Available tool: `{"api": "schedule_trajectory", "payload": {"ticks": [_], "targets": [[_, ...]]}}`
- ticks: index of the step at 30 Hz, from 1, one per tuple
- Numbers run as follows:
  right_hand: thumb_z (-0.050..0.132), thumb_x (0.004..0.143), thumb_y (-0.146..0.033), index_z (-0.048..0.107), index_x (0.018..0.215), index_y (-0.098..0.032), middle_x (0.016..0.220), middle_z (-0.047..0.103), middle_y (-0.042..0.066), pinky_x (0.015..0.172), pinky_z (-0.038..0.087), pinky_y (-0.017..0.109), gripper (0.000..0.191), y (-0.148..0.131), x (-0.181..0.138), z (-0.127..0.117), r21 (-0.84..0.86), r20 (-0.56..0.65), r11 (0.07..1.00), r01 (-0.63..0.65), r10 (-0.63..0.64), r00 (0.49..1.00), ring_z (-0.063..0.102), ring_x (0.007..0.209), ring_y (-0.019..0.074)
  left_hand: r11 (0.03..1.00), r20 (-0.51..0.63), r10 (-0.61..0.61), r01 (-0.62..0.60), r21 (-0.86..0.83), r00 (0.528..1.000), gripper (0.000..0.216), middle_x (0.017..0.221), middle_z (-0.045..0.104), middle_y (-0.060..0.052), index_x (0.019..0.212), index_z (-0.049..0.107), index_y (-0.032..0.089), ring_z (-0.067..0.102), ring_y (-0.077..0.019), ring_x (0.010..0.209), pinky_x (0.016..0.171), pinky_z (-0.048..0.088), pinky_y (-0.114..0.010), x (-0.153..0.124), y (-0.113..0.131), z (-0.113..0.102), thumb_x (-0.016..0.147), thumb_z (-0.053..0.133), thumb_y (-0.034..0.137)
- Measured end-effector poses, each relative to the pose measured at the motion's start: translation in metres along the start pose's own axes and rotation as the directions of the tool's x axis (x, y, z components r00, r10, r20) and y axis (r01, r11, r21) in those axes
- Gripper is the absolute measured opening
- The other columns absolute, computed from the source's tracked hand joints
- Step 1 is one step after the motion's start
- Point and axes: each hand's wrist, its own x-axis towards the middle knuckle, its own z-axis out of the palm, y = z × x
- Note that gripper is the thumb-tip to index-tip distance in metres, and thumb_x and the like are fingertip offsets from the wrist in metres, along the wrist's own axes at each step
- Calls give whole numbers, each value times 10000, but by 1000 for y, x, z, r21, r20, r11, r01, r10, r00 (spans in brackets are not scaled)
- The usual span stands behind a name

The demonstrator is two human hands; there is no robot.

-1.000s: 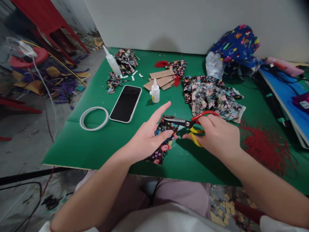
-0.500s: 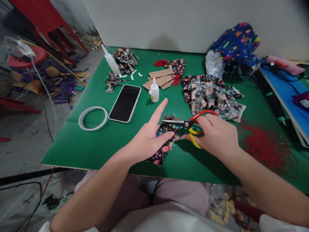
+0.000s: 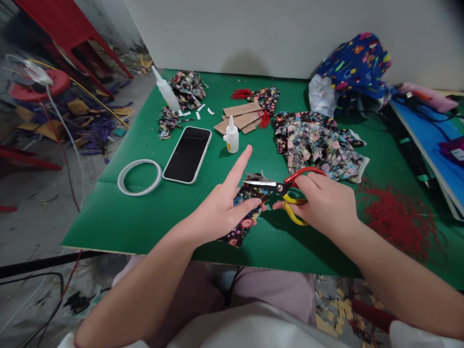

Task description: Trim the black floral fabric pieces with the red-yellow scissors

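Observation:
My left hand pinches a small black floral fabric piece over the green table, its index finger stretched forward. My right hand grips scissors with one red and one yellow handle. The blades point left and lie across the top of the fabric piece, close to my left fingers. Both hands meet near the table's front middle.
A phone, a tape ring and a small glue bottle lie beyond my left hand. Cardboard strips, a floral cloth pile, red thread, a tall squeeze bottle and a blue patterned bag are around.
The scissors and fabric piece shifted slightly; my left index finger lifted a little. Otherwise the hands stay in place.

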Motion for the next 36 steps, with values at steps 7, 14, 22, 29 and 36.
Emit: {"api": "schedule_trajectory", "payload": {"ticks": [7,14,22,29,36], "targets": [[552,790,-453,532,639,-191,552,529,-10,511,232,260,303,1,0,0,-50,-122,999,16,-22,992,486,571,120,1000,-17,24,-24,13,1000,786,1067,668,-1,1467,71,410,671,-206,856,999,434,-505,2,4,3,870,563,267],[544,800,-410,517,601,-195,524,516,-12,509,208,265,295,1,0,-2,-55,-143,998,6,-14,990,472,559,118,1000,-13,27,-27,10,1000,774,1074,664,4,1464,90,415,672,-216,871,1020,408,-522,1,1,3,868,566,289],[509,828,-407,530,619,-197,533,482,-4,519,165,292,296,2,-5,0,-90,-89,996,-3,-5,996,449,575,128,1000,-16,22,-22,-21,1000,772,1346,521,-11,1453,117,445,684,-232,877,835,551,-421,1,0,3,857,588,307],[512,840,-418,513,596,-200,521,459,-8,516,174,290,327,3,-4,-2,-122,-106,993,6,-19,994,436,580,131,1000,1,0,0,-29,1000,787,1241,597,-23,1461,85,429,689,-238,872,747,579,-371,0,-1,3,860,582,324],[491,858,-367,512,593,-196,510,454,-8,530,193,287,316,4,-4,-1,-79,-111,996,29,-38,993,407,557,128,1000,-2,-5,5,-5,1000,778,1261,589,-18,1460,97,429,687,-240,871,785,563,-397,0,0,4,860,581,328]]}}
